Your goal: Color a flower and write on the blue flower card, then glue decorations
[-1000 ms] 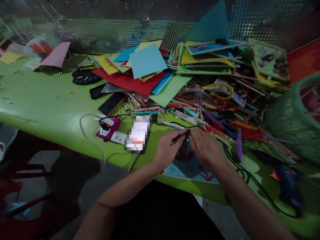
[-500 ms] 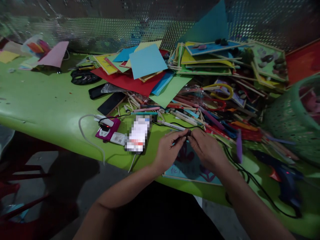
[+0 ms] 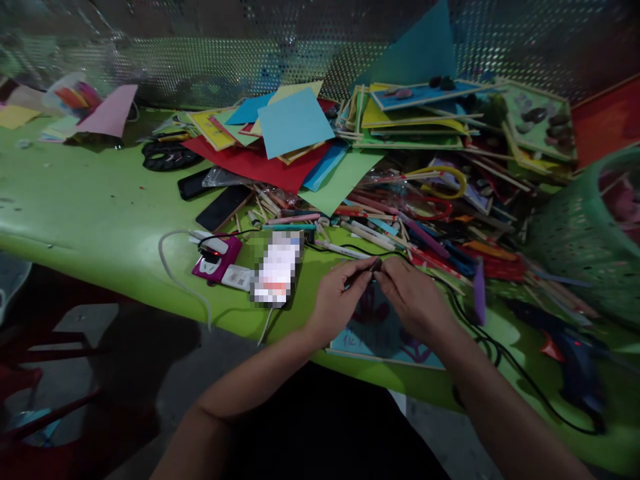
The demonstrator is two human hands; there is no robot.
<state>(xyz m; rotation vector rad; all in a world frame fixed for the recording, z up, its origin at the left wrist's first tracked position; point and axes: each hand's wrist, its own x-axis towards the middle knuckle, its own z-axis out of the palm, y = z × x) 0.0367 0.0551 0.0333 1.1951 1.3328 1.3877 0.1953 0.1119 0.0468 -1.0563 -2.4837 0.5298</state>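
My left hand (image 3: 336, 299) and my right hand (image 3: 414, 297) meet fingertip to fingertip over the near edge of the table. Pinched between them is a small dark pebble-like piece (image 3: 376, 265), mostly covered by the fingers. Directly beneath lies a light-blue picture card (image 3: 385, 348) with a thin pale frame, dark purple flower shapes and some handwriting; the hands hide much of it. A white pen (image 3: 345, 251) rests just beyond my left fingers.
A glue gun (image 3: 575, 363) with a black cord lies at right, below a green basket (image 3: 565, 220). To the left are a lit phone (image 3: 277, 270) and a magenta power strip (image 3: 216, 260). Coloured paper (image 3: 296, 123), pens, sticks and stacked framed pictures (image 3: 415, 137) crowd the back.
The dark piece has turned slightly between my fingertips, and both hands have shifted only a little. Everything on the table stays put.
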